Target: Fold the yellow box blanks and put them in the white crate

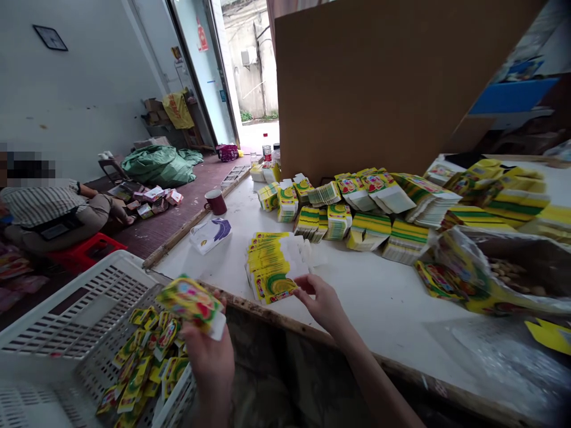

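My left hand (209, 356) is closed around a small printed carton (191, 302), yellow and green with a red picture and a white flap at one end. It is held up beside the basket, slightly blurred. On the white table, a fanned stack of flat cartons (270, 258) lies near the front edge. The fingers of my right hand (319, 300) pinch the near edge of the front flat carton (276, 286) in that stack. Below my left hand, several folded cartons (138, 368) lie loosely in a white plastic basket (57, 315).
Bundles of flat cartons (352, 226) line the back of the table (357, 297) before a tall cardboard sheet (379, 83). An open bag (482, 285) with small tan pieces stands right. A tissue pack (210, 235) and a mug (216, 202) sit left. A seated person (49, 202) is farther left.
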Tool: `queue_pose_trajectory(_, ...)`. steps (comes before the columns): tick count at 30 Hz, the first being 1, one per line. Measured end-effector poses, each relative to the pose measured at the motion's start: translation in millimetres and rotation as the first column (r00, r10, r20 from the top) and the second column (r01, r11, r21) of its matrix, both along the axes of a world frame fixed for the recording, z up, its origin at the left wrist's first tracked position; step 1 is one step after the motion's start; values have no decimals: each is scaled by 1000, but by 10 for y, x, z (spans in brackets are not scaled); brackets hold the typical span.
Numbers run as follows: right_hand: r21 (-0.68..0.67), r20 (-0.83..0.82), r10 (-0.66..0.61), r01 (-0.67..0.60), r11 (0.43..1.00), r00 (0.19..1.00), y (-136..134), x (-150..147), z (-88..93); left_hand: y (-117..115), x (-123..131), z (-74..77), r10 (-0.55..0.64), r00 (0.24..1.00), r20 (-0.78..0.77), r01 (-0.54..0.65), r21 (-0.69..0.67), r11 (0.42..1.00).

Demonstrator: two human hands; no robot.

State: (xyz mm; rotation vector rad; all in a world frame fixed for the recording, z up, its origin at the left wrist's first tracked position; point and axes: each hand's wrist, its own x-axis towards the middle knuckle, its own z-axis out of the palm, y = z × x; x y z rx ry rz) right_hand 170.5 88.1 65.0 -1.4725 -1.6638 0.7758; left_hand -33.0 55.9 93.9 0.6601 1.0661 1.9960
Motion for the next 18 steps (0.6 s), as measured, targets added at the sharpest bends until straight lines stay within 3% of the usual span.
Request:
queue_pose_trajectory(3,17,139,-88,87,996,986,162,-63,-100,66,-45,-21,-27,957,288,86,-194,977)
queue_pose_trajectory(5,31,218,-124,120,992,968,203,-144,-143,67,-13,-71,-88,936,342,194,-290,937)
queue_pose_trajectory(12,91,321,-154,132,987,935,162,-213,-190,-77,306,-286,-220,903,369,339,-298,892)
queue_pose_trajectory(18,76,197,-199,187,979,960,105,-75,-83,-175,506,-285,-228,898,376,336,-251,908)
